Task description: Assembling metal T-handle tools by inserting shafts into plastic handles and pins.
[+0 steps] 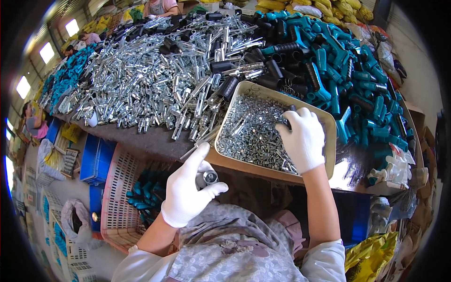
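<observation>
My left hand (190, 188), in a white knit glove, is closed around a short metal cylinder (209, 177) with its round end turned up. A thin metal rod (199, 144) shows by its fingertips; whether they touch it is unclear. My right hand (303, 138), gloved too, reaches over the right side of a cream tray (330, 141), thumb and index finger apart. Small metal fasteners (256, 136) fill this tray. A small black piece (292, 108) sits against the right fingers; I cannot tell whether it is held.
Shiny metal tubes and fittings (150, 80) are heaped left of the tray, teal handles (336, 51) to its right. Black sleeves (229, 87) lie behind it. Below the table edge stand a pink basket (120, 197) and a blue crate (97, 157). Other people (162, 7) are farther off.
</observation>
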### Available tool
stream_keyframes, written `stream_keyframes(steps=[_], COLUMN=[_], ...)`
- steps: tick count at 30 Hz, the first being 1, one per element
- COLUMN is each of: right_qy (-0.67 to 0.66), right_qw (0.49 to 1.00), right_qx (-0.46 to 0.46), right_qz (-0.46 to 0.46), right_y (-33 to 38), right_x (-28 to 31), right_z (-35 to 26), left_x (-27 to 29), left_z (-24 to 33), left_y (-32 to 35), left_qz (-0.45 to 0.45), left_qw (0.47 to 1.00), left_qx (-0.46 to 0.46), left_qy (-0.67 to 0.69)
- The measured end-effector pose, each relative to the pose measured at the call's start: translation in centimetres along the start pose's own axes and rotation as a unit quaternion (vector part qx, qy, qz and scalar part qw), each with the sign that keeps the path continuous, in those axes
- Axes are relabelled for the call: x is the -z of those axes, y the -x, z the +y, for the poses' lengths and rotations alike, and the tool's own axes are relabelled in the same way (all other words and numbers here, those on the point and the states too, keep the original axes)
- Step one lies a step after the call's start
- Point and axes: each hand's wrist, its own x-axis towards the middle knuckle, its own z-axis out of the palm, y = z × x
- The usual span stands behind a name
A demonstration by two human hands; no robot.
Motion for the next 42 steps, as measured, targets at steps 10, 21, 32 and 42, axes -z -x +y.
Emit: stream_keyframes(steps=[10,21,32,42], right_qy=[-0.049,-0.157,-0.29,-0.718], right_qw=[0.988,0.981,0.919,0.571], right_qx=[-0.036,-0.107,-0.262,-0.397], right_qz=[-0.141,-0.033,0.056,-0.031], right_y=[1.7,5.7,7.7,18.5], right_x=[1.9,3.1,4.2,2.8], right_z=[2.4,5.3,4.8,-3.7], left_x=[0.1,-0.9,-2.1,-3.1], left_z=[0.7,-0.1,0.0,0.8], left_y=[-0.5,0.0,0.3,-0.9], left_qz=[0.025,0.007,0.0,0.04], left_qw=[0.983,0.995,0.986,0.984], left_qx=[-0.08,0.091,0.144,0.145], left_qy=[-0.163,0.025,0.079,0.095])
